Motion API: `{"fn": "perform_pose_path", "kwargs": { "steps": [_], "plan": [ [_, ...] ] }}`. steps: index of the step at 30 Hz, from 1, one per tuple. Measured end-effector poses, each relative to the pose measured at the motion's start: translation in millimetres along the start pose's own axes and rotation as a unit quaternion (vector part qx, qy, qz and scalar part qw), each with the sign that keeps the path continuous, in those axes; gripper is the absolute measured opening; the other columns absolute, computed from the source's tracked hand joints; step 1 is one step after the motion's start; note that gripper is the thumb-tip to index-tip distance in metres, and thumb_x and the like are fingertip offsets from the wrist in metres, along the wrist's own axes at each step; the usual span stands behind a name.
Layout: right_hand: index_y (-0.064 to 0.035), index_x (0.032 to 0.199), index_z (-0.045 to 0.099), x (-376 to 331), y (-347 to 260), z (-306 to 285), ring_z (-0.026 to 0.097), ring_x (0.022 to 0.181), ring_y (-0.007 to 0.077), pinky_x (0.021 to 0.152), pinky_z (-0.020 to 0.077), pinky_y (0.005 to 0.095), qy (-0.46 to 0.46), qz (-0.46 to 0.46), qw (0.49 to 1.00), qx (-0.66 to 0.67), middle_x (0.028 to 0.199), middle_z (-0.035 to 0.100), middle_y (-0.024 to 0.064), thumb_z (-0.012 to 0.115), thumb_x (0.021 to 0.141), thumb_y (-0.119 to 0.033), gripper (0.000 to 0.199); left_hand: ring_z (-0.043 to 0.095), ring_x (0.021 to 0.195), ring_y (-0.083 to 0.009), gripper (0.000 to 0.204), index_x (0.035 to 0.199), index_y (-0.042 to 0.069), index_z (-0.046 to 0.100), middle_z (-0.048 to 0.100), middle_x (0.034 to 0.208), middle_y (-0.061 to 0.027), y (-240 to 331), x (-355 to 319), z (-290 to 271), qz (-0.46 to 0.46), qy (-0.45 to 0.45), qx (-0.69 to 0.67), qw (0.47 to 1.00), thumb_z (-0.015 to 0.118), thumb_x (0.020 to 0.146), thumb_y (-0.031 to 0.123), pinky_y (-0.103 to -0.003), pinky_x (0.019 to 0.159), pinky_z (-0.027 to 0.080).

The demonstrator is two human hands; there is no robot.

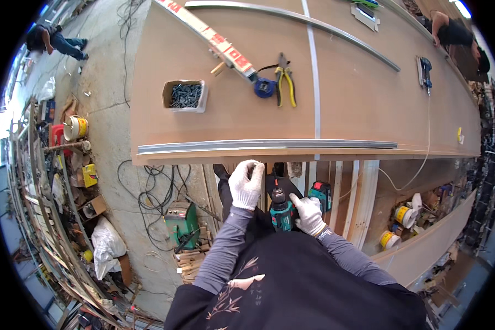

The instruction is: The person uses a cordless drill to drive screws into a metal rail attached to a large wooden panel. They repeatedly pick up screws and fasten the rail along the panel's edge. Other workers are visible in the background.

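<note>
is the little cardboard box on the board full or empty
Not empty. The open-topped cardboard box sits upright on the board, and dark screws cover its inside. How deep the pile goes cannot be told.

Colours we see: white knit gloves on both hands, left hand [246, 184] and right hand [308, 213]. Drill [282, 212] teal and black with a red tip part. Sleeves [225, 247] grey; apron [291, 286] black with a pale leaf print. Board [357, 99] tan-brown. Rail [267, 145] silver-grey. Pliers [285, 80] yellow handles. Tape roll [264, 88] blue. Level [214, 38] red and white blocks. Box [185, 95] white-tan, dark grey screws inside. Welder [182, 220] green. Floor [102, 132] grey.
</note>
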State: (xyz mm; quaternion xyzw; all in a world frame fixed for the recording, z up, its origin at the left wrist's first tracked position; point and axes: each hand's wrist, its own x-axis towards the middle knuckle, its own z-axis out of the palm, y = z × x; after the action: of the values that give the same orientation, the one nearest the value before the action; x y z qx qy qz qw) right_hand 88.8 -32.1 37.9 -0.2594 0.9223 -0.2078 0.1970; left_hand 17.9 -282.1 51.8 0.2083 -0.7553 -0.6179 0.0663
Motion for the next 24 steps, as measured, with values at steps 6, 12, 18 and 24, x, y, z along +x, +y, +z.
{"fn": "perform_pose_path", "kwargs": {
  "steps": [6, 12, 18, 24],
  "plan": [
    [-0.0064, 0.15, 0.043, -22.4, 32.8, -27.4, 0.063, 0.091, 0.0308, 0.085, 0.0407, 0.0461, 0.015, -0.086, 0.996, 0.013, 0.092, 0.062, 0.009, 0.08, 0.056, -0.008, 0.1, 0.056, 0.062, -0.0059, 0.021, 0.103, 0.003, 0.067, 0.062, 0.079, -0.0006, 1.6, -25.5, 62.6, -0.205, -0.074, -0.169, 0.961, 0.068, 0.1, 0.023, -0.022, 0.056, 0.046],
    [-0.0046, 0.147, 0.048, -47.7, 49.2, -41.1, 0.062, 0.085, 0.0302, 0.083, 0.0408, 0.0452, 0.048, -0.102, 0.994, 0.01, 0.087, 0.061, 0.0086, 0.076, 0.055, -0.006, 0.096, 0.057, 0.06, -0.0091, 0.019, 0.104, 0.004, 0.064, 0.06, 0.076, -0.0011, -0.1, -24.6, 70.9, -0.253, -0.203, -0.245, 0.914, 0.066, 0.101, 0.023, -0.025, 0.056, 0.049],
    [-0.0032, 0.142, 0.053, -66.6, 49.6, -47.0, 0.062, 0.079, 0.0308, 0.075, 0.0426, 0.0447, 0.044, -0.091, 0.995, -0.023, 0.082, 0.062, 0.0086, 0.074, 0.057, -0.011, 0.088, 0.065, 0.065, -0.0131, 0.021, 0.107, 0.005, 0.062, 0.061, 0.079, -0.0028, -12.5, -21.1, 73.6, -0.235, -0.33, -0.247, 0.88, 0.066, 0.101, 0.025, -0.028, 0.06, 0.055],
    [-0.0034, 0.142, 0.053, -73.4, 47.2, -38.7, 0.063, 0.077, 0.0308, 0.075, 0.0442, 0.0442, 0.071, -0.035, 0.996, -0.044, 0.08, 0.063, 0.0095, 0.074, 0.06, -0.014, 0.086, 0.067, 0.065, -0.0131, 0.023, 0.103, 0.003, 0.064, 0.064, 0.076, -0.0023, -21.4, -7.5, 99.8, -0.225, -0.353, -0.22, 0.881, 0.071, 0.097, 0.025, -0.029, 0.064, 0.059]
  ]
}}
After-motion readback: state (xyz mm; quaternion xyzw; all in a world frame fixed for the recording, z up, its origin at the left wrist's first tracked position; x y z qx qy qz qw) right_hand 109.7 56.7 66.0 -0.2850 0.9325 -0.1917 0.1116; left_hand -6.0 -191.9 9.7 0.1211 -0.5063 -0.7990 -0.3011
